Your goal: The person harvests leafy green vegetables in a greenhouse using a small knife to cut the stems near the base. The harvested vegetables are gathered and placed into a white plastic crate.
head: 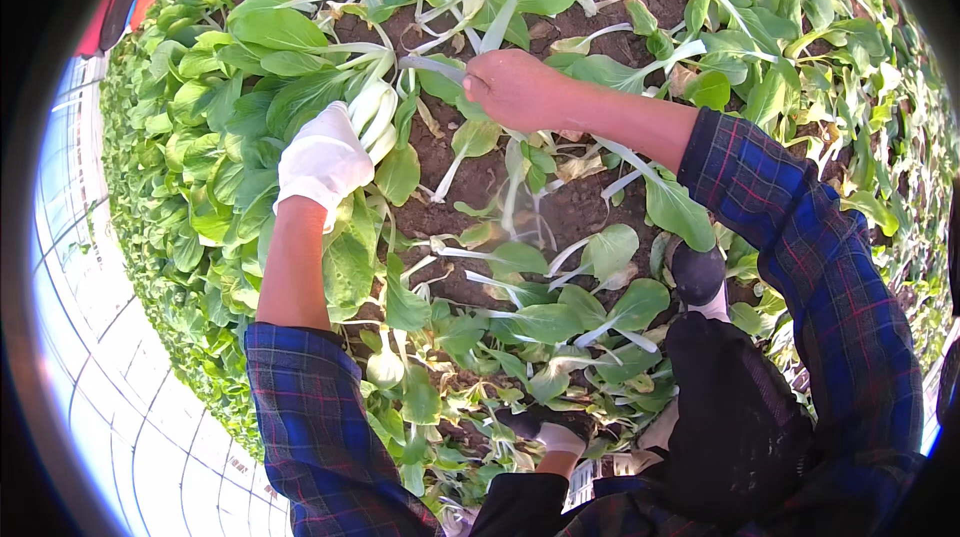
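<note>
My left hand [324, 154], in a white glove, grips a leafy bok choy plant [373, 107] low on its pale, thick stalks. The plant leans to the left, its green leaves spread above the glove. A knife [435, 66] is held in my bare right hand [516, 90], whose fingers hide the handle. Its grey blade points left, with the tip right by the base of the plant. Whether the edge touches the stem cannot be made out.
A dense stand of bok choy [172, 184] fills the left side. Loose leaves [551, 321] with white stalks litter the brown soil [480, 274]. My dark shoes [697, 273] rest among leaves at lower right and bottom centre. A gridded, bright wall [135, 364] runs along the far left.
</note>
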Demonstrator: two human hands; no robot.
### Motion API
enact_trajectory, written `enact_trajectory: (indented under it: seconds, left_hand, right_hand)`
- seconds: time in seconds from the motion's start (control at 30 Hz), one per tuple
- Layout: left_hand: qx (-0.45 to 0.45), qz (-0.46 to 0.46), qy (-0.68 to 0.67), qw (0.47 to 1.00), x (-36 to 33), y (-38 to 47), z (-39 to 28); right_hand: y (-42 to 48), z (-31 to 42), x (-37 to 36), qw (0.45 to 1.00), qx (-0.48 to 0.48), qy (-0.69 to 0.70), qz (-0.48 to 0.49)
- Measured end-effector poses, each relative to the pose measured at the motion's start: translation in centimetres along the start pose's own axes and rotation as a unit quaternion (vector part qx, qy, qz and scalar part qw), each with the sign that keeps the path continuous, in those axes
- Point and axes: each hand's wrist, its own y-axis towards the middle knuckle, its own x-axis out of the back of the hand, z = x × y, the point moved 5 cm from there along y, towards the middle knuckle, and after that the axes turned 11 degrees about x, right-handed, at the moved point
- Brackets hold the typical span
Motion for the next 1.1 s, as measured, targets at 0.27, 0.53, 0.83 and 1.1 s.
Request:
enact_trajectory:
  seconds: [0.27, 0.53, 0.83, 1.1]
  left_hand:
    - [-0.015, -0.039, -0.049, 0.998, -0.8, -0.5, 1.4]
    - [-0.003, -0.057, -0.045, 0.997, -1.6, -1.0, 1.9]
    - [0.000, -0.023, -0.062, 0.998, -1.7, -0.6, 1.7]
    - [-0.002, -0.004, -0.083, 0.997, -0.9, -1.2, 1.6]
  right_hand:
    - [8.4, -1.9, -3.8, 0.995, -0.084, -0.053, 0.005]
    - [8.5, -2.4, -5.0, 0.992, -0.024, -0.104, -0.064]
    - [11.1, -3.7, -5.9, 0.983, -0.086, -0.119, 0.106]
    - [11.8, -4.3, -7.2, 0.939, 0.042, -0.242, 0.241]
